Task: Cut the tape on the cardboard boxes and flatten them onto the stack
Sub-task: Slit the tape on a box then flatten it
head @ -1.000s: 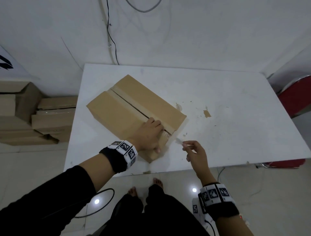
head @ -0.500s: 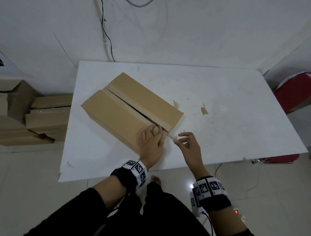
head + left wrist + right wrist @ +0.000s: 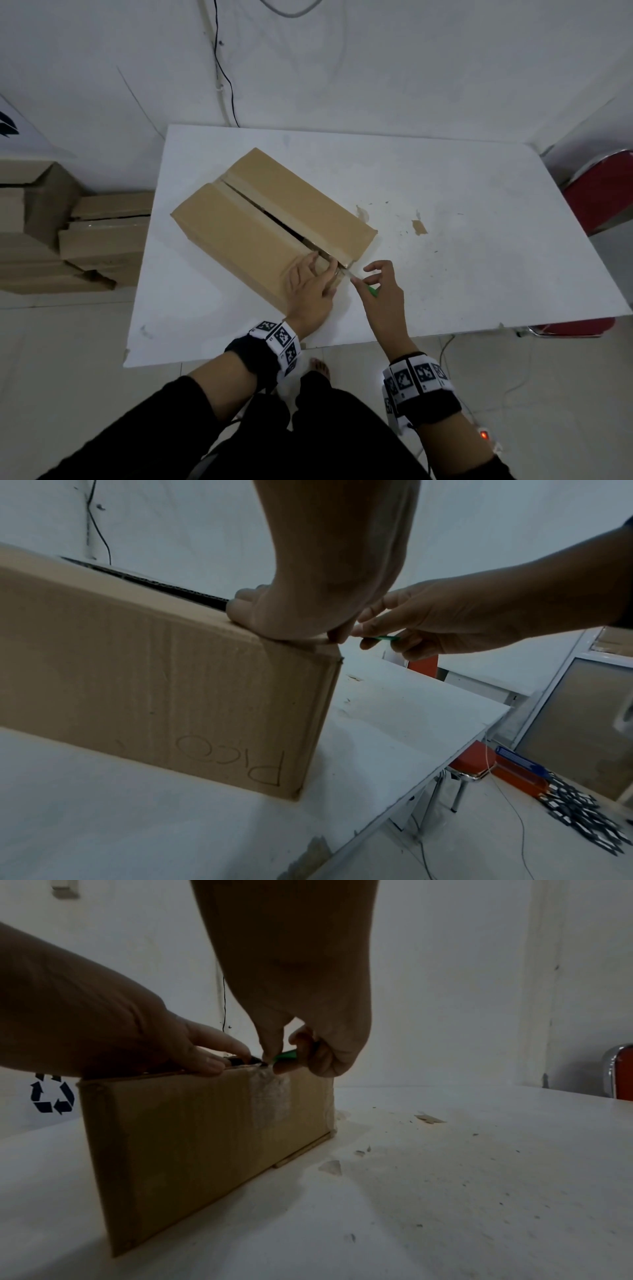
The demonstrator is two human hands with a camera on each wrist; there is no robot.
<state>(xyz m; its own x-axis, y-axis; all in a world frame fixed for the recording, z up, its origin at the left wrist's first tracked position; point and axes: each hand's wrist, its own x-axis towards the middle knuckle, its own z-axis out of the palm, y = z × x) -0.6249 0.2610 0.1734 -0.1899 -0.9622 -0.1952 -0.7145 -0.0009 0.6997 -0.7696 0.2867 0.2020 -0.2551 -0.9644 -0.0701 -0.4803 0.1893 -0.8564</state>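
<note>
Left grip (image 3: 310, 291) flat on box (image 3: 246, 222), right grip (image 3: 380, 291) pinching green cutter (image 3: 373, 291) at seam.

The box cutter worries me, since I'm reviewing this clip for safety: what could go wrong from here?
The left hand presses the box right beside the seam where the right hand works the green cutter; a slip could nick those fingers. The box's end sits near the table edge, so a hard pull might drag it off.
</note>
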